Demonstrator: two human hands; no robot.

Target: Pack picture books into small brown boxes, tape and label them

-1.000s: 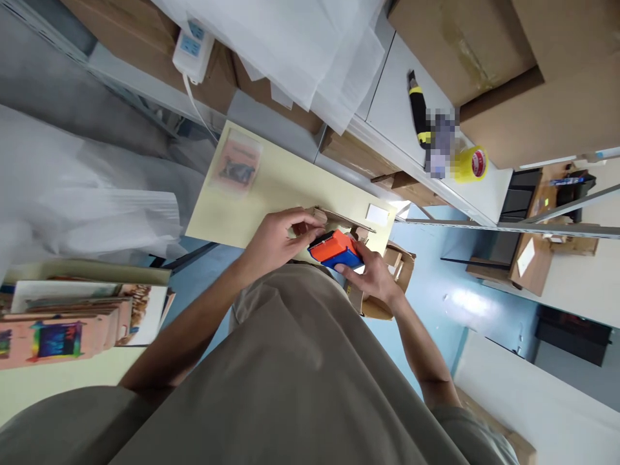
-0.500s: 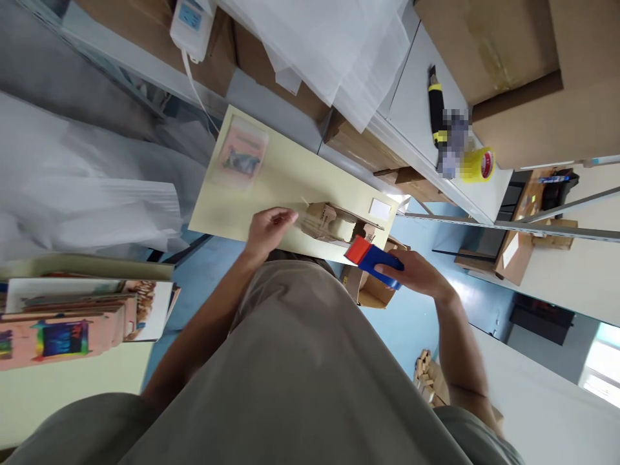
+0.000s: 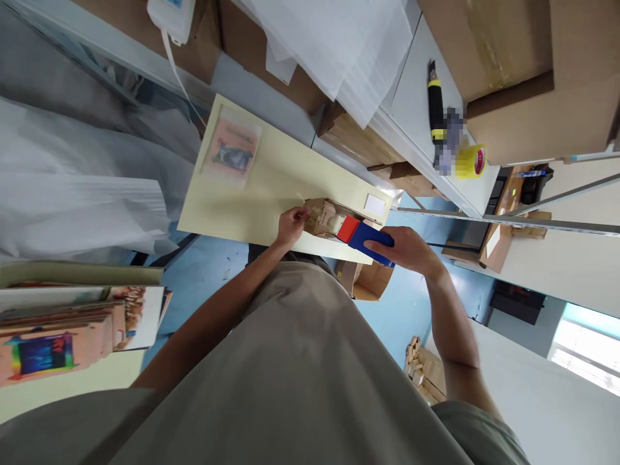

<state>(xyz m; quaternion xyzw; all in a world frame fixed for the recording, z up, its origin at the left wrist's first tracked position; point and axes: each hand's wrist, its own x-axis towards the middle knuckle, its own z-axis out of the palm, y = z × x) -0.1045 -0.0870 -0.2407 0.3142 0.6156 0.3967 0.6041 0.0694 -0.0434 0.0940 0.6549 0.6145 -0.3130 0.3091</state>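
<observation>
Right of centre in the frame, the right hand (image 3: 407, 249) grips the blue-and-red case (image 3: 364, 239), which looks light and stiff, best held by its broad sides. The left hand (image 3: 291, 226) curls nearly closed beside the cardboard carton (image 3: 316, 218) (pinching it? I can't tell).

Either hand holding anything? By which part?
Right hand: blue-and-red tape dispenser, by its blue end. Left hand: at the cardboard box; hold unclear.

One head-worn camera looks forward and steeply down over the wearer's shirt (image 3: 310, 361), fairly near the cream tabletop (image 3: 278, 174).
</observation>
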